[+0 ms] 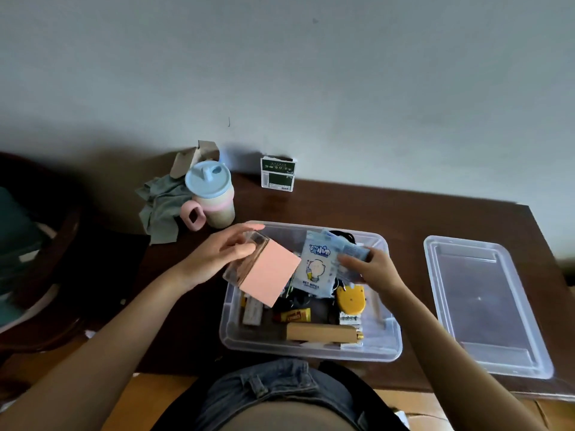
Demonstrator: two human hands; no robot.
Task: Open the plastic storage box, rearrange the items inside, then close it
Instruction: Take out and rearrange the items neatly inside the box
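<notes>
Clear storage box [392, 329] sitting open at table's near edge, long axis running 9–3. Lid [485, 306] lying flat at 3 o'clock, apart from box. Left hand [217, 256] gripping pink-faced clear case [267, 272] over box's 10 o'clock corner, case tilting toward 5. Right hand [373, 270] pinching wet wipes pack [317, 269] at box centre, fingers curling. Bare tabletop [357, 206] showing at 12.

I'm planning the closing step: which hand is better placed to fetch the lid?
Right. The lid lies on the table right of the box, nearest the right hand, which holds wipes packets. The left hand grips a pink pad on the far side.
</notes>
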